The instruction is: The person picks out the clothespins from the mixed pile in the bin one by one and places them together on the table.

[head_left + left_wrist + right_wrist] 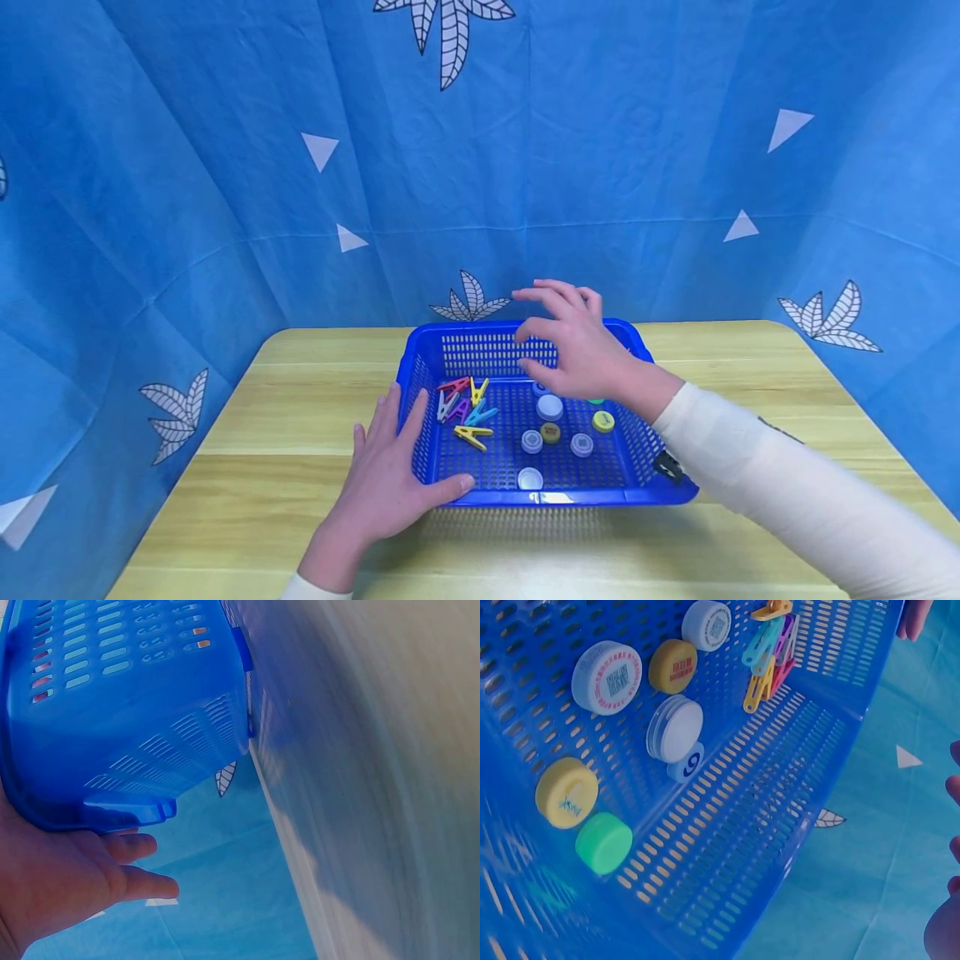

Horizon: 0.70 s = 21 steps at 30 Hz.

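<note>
Blue basket [600, 497], long axis running left to right, opening upward

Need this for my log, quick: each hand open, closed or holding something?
Left hand: open, at the basket.
Right hand: open, fingers loosely bent, holding nothing.

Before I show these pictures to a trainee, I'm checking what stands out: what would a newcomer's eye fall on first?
Probably the bright blue basket, low in the head view, with the left hand at its near left corner and the right hand raised above its far right. Inside, colorful clips cluster on the left, while round caps lie in the middle and right.
</note>
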Each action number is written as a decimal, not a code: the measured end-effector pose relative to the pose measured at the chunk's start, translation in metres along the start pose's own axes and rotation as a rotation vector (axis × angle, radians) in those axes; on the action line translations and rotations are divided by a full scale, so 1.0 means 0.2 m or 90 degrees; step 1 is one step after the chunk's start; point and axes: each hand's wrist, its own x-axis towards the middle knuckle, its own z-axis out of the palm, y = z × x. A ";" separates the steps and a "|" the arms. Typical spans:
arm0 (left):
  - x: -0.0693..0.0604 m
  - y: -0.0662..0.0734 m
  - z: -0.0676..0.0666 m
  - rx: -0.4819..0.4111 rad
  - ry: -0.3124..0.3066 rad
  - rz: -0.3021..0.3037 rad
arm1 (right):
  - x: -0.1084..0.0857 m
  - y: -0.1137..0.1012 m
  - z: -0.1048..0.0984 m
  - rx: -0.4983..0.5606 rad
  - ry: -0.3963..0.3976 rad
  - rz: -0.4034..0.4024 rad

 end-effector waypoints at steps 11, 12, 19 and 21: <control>0.00 0.00 0.00 -0.002 0.009 0.015 | 0.00 -0.01 0.06 0.011 -0.005 -0.005; 0.00 0.00 0.00 -0.002 0.008 0.014 | 0.00 -0.01 0.06 0.012 -0.006 -0.004; 0.00 0.00 0.00 0.000 -0.002 -0.001 | 0.00 -0.02 0.10 0.013 -0.014 -0.005; 0.00 0.00 0.00 -0.001 -0.004 -0.003 | 0.00 -0.02 0.10 0.015 -0.014 -0.004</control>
